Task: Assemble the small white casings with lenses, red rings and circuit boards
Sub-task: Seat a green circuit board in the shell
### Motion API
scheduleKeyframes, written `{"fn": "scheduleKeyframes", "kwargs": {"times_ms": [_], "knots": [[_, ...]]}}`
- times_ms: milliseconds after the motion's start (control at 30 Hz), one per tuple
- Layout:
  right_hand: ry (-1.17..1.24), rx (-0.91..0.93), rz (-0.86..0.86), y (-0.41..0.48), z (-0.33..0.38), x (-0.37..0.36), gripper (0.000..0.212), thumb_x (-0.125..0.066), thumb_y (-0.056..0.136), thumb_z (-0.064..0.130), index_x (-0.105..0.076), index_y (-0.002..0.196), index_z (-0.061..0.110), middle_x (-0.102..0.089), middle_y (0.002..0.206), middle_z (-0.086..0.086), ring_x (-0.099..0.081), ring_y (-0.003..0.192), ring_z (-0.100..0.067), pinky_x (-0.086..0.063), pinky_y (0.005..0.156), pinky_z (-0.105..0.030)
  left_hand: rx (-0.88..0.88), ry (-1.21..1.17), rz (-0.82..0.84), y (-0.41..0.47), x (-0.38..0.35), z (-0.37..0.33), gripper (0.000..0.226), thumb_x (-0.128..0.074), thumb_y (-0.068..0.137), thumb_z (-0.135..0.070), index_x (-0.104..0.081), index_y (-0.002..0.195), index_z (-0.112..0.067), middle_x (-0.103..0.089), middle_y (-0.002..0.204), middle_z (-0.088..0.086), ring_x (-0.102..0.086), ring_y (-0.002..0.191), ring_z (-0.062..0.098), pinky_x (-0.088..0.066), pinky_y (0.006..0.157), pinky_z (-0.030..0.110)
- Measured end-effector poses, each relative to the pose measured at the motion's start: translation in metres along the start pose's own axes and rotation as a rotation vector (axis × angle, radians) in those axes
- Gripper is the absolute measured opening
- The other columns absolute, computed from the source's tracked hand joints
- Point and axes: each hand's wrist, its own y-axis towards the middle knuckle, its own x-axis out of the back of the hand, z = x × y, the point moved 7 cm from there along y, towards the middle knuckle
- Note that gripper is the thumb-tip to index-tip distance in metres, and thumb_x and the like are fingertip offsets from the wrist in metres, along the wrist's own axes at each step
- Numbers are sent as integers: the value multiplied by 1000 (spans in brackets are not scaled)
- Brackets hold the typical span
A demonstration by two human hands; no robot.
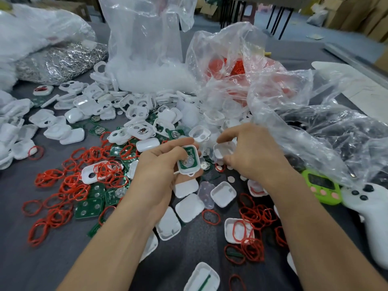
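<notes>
My left hand [159, 171] grips a small white casing [188, 160] with a green circuit board and a round clear lens seated inside it. Just to its right, my right hand [249, 154] pinches an empty white casing half [222, 151] between thumb and fingers. Both hands hover over the middle of the grey table [31, 265]. Loose red rings [69, 185] lie in heaps on the left and red rings [255, 215] on the right. Green circuit boards [89, 207] and white casings [190, 207] are scattered below and around the hands.
Clear plastic bags [147, 49] of white parts and a bag of red rings [237, 68] stand behind. A silver pile of metal pieces [60, 61] is at back left. A green timer [323, 189] and a white game controller [369, 215] lie at right.
</notes>
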Motion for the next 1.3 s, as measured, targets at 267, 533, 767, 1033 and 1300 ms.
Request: {"fn": "scheduleKeyframes", "kwargs": {"times_ms": [267,533,767,1033,1300], "knots": [[1520,-370,86,-30,-8,-28,22,-55,103,8,-77,97,7,-76,89,-21,-64,58,-20,-50,50,-23,9,8,-25,0,0,3,32,-53,92,12,-79,95,-6,-79,96,15,-77,80,20,-62,61,34],[1507,-221,208,-42,5,-27,14,-68,89,6,-63,101,12,-71,74,-12,-64,55,-20,-50,50,-22,-20,72,-23,-3,-4,3,32,-54,91,13,-79,101,-5,-79,93,15,-76,73,22,-61,60,32],[1298,-31,215,-40,4,-23,33,-67,72,-2,-78,76,28,-75,80,-2,-66,73,-13,-53,70,-27,-29,109,-6,-5,-7,2,31,-55,91,12,-78,104,-4,-80,96,12,-74,73,19,-62,61,32],[1353,-101,249,-41,1,-24,34,-69,84,-4,-82,80,27,-76,82,-3,-68,70,-15,-57,66,-25,-30,138,-3,-5,-7,2,32,-56,90,12,-79,102,-6,-78,91,18,-74,70,23,-65,64,38],[1405,-155,239,-40,-3,-27,29,-75,75,14,-79,103,15,-78,97,-19,-74,77,-25,-57,61,-24,-36,112,37,-7,-12,2,34,-52,90,15,-79,98,-4,-78,86,18,-75,68,22,-60,57,29]]}}
